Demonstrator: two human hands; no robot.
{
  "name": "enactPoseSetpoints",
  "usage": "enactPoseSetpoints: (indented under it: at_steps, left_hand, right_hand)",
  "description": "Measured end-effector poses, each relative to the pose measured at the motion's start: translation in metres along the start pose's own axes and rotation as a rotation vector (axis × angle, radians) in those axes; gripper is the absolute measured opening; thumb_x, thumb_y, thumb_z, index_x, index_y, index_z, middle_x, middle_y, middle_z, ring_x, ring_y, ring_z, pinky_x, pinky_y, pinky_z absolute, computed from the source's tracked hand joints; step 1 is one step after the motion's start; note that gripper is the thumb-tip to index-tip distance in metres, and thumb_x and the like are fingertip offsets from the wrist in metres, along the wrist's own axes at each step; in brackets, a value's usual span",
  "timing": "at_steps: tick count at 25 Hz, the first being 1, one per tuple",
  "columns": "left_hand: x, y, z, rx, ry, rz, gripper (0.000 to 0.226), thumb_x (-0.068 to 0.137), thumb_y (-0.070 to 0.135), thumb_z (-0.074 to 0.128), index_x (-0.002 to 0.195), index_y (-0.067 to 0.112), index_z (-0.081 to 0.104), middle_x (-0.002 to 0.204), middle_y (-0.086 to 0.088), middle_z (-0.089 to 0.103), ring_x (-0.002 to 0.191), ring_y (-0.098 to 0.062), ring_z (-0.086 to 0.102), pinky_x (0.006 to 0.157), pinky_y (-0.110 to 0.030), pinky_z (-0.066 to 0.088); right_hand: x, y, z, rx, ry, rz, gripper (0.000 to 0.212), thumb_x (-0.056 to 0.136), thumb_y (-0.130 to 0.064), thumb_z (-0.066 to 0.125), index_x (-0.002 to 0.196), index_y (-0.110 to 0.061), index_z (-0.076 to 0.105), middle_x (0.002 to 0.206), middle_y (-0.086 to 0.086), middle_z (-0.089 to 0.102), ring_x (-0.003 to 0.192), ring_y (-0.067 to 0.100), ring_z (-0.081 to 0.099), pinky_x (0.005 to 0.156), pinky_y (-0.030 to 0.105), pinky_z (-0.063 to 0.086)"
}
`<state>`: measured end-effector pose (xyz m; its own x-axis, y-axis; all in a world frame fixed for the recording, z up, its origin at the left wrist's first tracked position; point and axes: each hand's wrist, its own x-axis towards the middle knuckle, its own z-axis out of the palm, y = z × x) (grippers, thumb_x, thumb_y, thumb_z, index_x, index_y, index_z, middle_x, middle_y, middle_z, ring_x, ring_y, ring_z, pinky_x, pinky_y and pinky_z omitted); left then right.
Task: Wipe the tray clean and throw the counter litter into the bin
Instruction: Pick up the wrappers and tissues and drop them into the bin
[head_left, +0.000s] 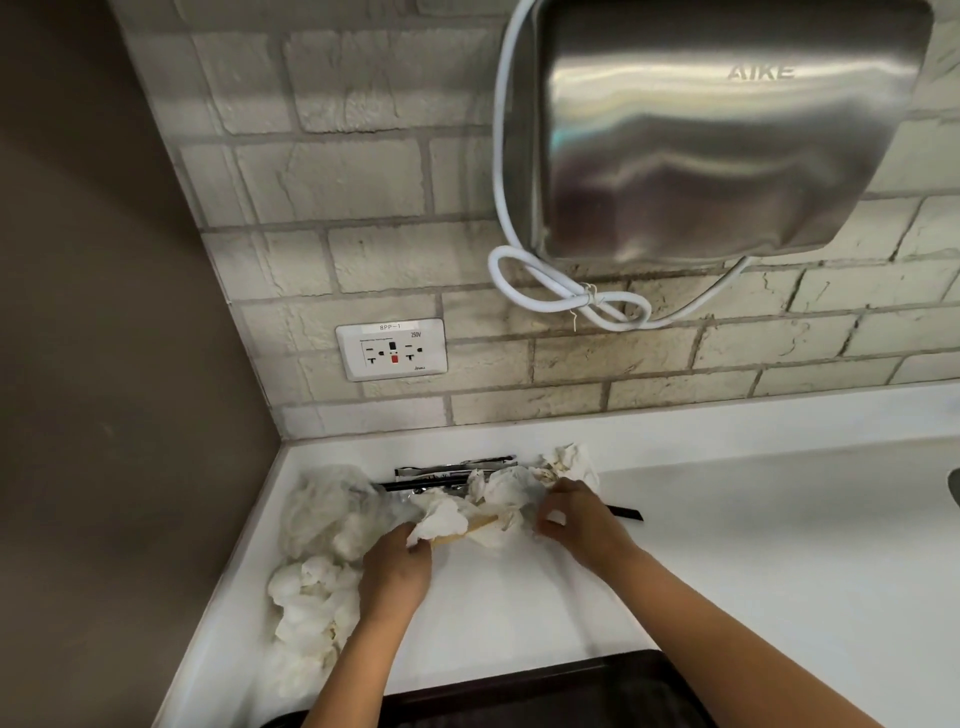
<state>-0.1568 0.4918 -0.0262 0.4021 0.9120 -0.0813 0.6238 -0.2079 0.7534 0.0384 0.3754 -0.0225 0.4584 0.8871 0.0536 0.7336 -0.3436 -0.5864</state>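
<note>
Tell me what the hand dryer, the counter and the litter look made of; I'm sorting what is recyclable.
Hand dryer: brushed metal, probably stainless steel, going by its streaky reflections. Counter: smooth, glossy white, possibly solid surface or laminate. Crumpled litter: soft white tissue paper, creased. Wrapper: shiny silver, likely foil or metallised plastic.

Soft, even indoor light falls from above, and the white counter looks bright, nearly washed out. Streaky glare runs across the steel hand dryer. Wide-angle bending curves the brick wall at the edges; slight blur throughout.
</note>
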Motion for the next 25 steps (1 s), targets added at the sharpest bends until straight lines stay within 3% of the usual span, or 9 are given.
enactPoseSetpoints:
  at_steps: [4, 6, 9, 11, 13, 16, 19, 22, 25]
  left_hand:
    - [-0.001, -0.003, -0.004, -0.118, 0.106, -0.093, 0.016, 0.095, 0.015, 0.042, 0.088, 0.011, 0.056, 0.082, -0.005, 0.060, 0.086, -0.029, 0.060, 0.068, -0.030, 0.039]
    - [-0.001, -0.001, -0.004, -0.143, 0.152, -0.121, 0.022, 0.096, 0.018, 0.041, 0.093, 0.006, 0.059, 0.081, -0.006, 0.059, 0.084, -0.029, 0.058, 0.069, -0.031, 0.038]
    - [0.003, -0.003, -0.005, -0.120, 0.207, -0.151, 0.028, 0.097, 0.021, 0.040, 0.096, 0.005, 0.062, 0.083, -0.003, 0.056, 0.079, -0.023, 0.050, 0.069, -0.028, 0.033]
    - [0.005, -0.004, -0.005, -0.095, 0.194, -0.184, 0.028, 0.096, 0.022, 0.041, 0.097, 0.007, 0.065, 0.082, -0.003, 0.056, 0.078, -0.022, 0.050, 0.068, -0.028, 0.033]
    - [0.005, -0.004, -0.003, -0.086, 0.150, -0.212, 0.027, 0.095, 0.021, 0.042, 0.095, 0.008, 0.066, 0.082, -0.004, 0.058, 0.077, -0.023, 0.052, 0.068, -0.028, 0.035]
    - [0.002, -0.001, -0.001, -0.084, 0.067, -0.240, 0.023, 0.091, 0.016, 0.045, 0.090, 0.005, 0.065, 0.086, -0.010, 0.064, 0.081, -0.027, 0.059, 0.068, -0.029, 0.044]
    - [-0.003, -0.001, 0.004, -0.155, 0.011, -0.240, 0.019, 0.087, 0.013, 0.049, 0.092, 0.004, 0.065, 0.092, -0.013, 0.068, 0.088, -0.032, 0.065, 0.075, -0.034, 0.053]
    - [-0.010, 0.003, 0.005, -0.153, -0.049, -0.230, 0.020, 0.085, 0.013, 0.046, 0.073, 0.014, 0.062, 0.081, -0.011, 0.070, 0.080, -0.029, 0.067, 0.075, -0.036, 0.057]
    - [-0.013, 0.002, 0.002, -0.201, -0.078, -0.222, 0.020, 0.075, 0.007, 0.046, 0.074, 0.008, 0.065, 0.071, -0.007, 0.071, 0.072, -0.024, 0.068, 0.066, -0.035, 0.059]
  right_hand:
    - [0.023, -0.018, 0.033, -0.212, -0.075, -0.135, 0.012, 0.083, -0.024, 0.062, 0.091, -0.021, 0.071, 0.150, -0.004, 0.030, 0.141, 0.020, 0.018, 0.112, 0.029, 0.019]
    - [0.026, -0.021, 0.046, -0.345, -0.119, -0.119, 0.019, 0.088, -0.029, 0.053, 0.100, -0.023, 0.067, 0.151, -0.005, 0.028, 0.143, 0.021, 0.012, 0.113, 0.036, 0.013]
    - [0.022, -0.023, 0.054, -0.342, -0.086, -0.112, 0.028, 0.091, -0.032, 0.043, 0.104, -0.017, 0.063, 0.130, -0.002, 0.052, 0.132, 0.020, 0.032, 0.106, 0.031, 0.022]
    - [0.016, -0.023, 0.057, -0.282, -0.077, -0.102, 0.025, 0.095, -0.023, 0.042, 0.105, -0.009, 0.060, 0.121, 0.006, 0.055, 0.123, 0.022, 0.041, 0.100, 0.027, 0.032]
    - [0.010, -0.022, 0.056, -0.222, -0.079, -0.088, 0.028, 0.096, -0.017, 0.040, 0.120, -0.008, 0.053, 0.125, 0.010, 0.051, 0.122, 0.024, 0.040, 0.102, 0.029, 0.034]
    - [0.002, -0.022, 0.049, -0.176, -0.125, -0.071, 0.048, 0.096, -0.013, 0.038, 0.142, -0.025, 0.032, 0.140, 0.005, 0.039, 0.128, 0.025, 0.035, 0.106, 0.030, 0.032]
    - [-0.006, -0.018, 0.043, -0.208, -0.130, -0.125, 0.038, 0.095, -0.015, 0.040, 0.131, -0.023, 0.049, 0.142, 0.001, 0.033, 0.124, 0.024, 0.041, 0.099, 0.026, 0.036]
    - [-0.008, -0.012, 0.041, -0.300, -0.112, -0.178, 0.028, 0.092, -0.019, 0.044, 0.115, -0.023, 0.060, 0.156, -0.005, 0.007, 0.134, 0.025, 0.026, 0.098, 0.029, 0.036]
    - [0.003, -0.008, 0.039, -0.426, -0.163, -0.216, 0.025, 0.092, -0.023, 0.044, 0.111, -0.024, 0.060, 0.158, -0.005, -0.005, 0.145, 0.025, -0.002, 0.115, 0.036, 0.014]
